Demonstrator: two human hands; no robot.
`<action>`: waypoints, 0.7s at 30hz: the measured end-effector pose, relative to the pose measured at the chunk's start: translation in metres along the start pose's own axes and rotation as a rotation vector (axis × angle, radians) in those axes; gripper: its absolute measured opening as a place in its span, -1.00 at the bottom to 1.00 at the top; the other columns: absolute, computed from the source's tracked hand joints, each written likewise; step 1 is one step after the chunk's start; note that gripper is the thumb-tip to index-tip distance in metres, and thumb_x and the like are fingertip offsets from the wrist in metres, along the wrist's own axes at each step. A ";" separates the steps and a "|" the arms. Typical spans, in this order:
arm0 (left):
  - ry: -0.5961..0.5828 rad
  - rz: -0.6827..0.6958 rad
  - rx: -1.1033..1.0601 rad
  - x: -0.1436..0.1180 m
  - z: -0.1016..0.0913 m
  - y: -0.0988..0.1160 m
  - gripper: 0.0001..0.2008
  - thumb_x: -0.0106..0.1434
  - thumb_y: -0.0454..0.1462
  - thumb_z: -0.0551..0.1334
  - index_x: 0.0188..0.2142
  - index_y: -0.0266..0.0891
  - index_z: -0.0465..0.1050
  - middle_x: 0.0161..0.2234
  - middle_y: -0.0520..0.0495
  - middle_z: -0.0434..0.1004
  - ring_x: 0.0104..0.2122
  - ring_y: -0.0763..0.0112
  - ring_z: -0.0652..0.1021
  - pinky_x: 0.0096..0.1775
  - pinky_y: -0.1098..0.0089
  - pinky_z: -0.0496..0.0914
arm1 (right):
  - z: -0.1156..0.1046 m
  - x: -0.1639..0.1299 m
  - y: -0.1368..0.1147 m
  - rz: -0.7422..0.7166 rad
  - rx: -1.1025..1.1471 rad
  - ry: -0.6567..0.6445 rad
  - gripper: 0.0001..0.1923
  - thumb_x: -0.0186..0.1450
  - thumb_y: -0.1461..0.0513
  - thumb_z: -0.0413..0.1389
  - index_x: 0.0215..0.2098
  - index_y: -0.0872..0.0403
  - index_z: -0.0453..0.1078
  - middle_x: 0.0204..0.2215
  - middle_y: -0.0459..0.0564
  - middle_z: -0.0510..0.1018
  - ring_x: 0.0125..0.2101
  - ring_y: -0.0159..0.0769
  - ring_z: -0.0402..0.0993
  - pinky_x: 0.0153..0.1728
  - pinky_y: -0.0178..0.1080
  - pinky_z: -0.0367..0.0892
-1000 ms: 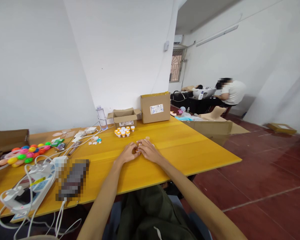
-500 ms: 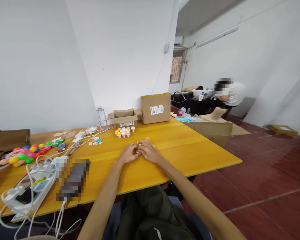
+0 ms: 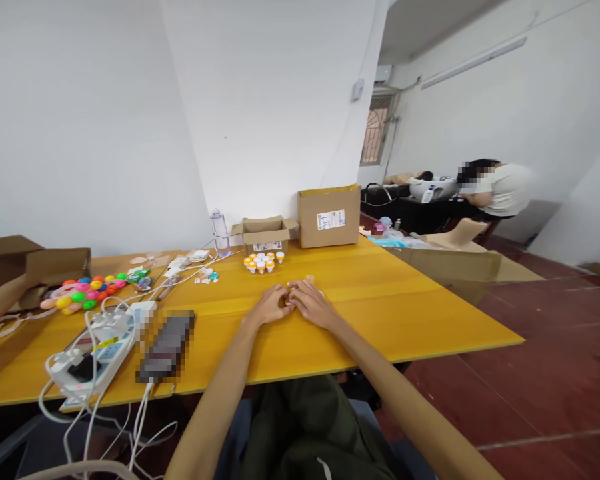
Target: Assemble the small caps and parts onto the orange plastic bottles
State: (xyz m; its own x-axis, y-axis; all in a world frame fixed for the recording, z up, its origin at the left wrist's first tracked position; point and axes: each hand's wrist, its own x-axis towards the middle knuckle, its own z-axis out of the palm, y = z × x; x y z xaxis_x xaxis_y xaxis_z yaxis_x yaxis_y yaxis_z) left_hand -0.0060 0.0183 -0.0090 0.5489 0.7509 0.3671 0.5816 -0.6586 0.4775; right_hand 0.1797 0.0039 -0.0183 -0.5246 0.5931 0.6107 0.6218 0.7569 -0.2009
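1. At mid-table, the left hand (image 3: pixel 266 308) and right hand (image 3: pixel 311 303) remain pressed together, fingertips pinching a small orange piece (image 3: pixel 283 301) on the yellow table (image 3: pixel 380 300); only the camera has shifted.
2. Behind them, an open carton (image 3: pixel 265 235) stands with orange-capped vials (image 3: pixel 263 261) clustered just in front; its contents are hidden. A closed box (image 3: pixel 329 216) stands beside it.

The person is showing two bare forearms with no sleeves reaching the wrists, and the left hand (image 3: pixel 269 308) and right hand (image 3: pixel 313 305) are wearing no gloves, rings or watch. Below, dark olive-green fabric clothing (image 3: pixel 300 427) is covering the lap, carrying a small white mark near its lower edge.
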 end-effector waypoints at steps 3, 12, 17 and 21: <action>0.003 -0.005 -0.005 -0.001 -0.001 0.001 -0.91 0.17 -0.25 0.28 -0.36 -0.17 0.39 -0.29 -0.04 0.44 -0.21 0.26 0.48 -0.07 0.25 0.39 | 0.001 0.000 0.001 0.004 0.017 -0.001 -0.84 0.40 0.31 0.00 -0.27 0.01 0.41 -0.05 0.09 0.47 -0.02 -0.15 0.38 -0.01 -0.04 0.33; -0.016 -0.024 -0.014 0.000 -0.002 0.004 -0.91 0.17 -0.23 0.27 -0.35 -0.16 0.39 -0.29 -0.04 0.46 -0.20 0.26 0.48 -0.06 0.26 0.39 | 0.002 0.000 0.003 0.038 0.041 -0.035 -0.84 0.40 0.31 0.00 -0.27 0.00 0.41 -0.03 0.09 0.47 0.01 -0.15 0.37 0.03 -0.04 0.30; -0.004 -0.018 -0.029 0.000 -0.002 0.004 -0.92 0.16 -0.26 0.27 -0.38 -0.17 0.38 -0.29 -0.03 0.44 -0.22 0.28 0.48 -0.07 0.27 0.38 | 0.003 0.000 0.004 0.052 0.064 -0.036 -0.84 0.39 0.30 0.01 -0.26 -0.01 0.42 -0.02 0.08 0.46 0.02 -0.14 0.35 0.04 -0.03 0.29; 0.013 0.000 -0.036 0.000 -0.001 0.002 -0.92 0.15 -0.26 0.28 -0.38 -0.18 0.39 -0.30 -0.02 0.43 -0.24 0.30 0.47 -0.09 0.28 0.38 | 0.004 0.000 0.006 0.055 0.085 -0.032 -0.86 0.38 0.29 0.04 -0.27 -0.01 0.43 -0.03 0.08 0.47 0.03 -0.13 0.35 0.05 -0.02 0.28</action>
State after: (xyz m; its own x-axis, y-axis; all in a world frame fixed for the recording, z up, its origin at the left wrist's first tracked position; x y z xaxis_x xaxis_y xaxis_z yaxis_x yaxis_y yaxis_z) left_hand -0.0055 0.0166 -0.0071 0.5411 0.7518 0.3769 0.5593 -0.6564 0.5063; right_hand 0.1811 0.0093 -0.0222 -0.5104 0.6414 0.5728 0.5988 0.7431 -0.2986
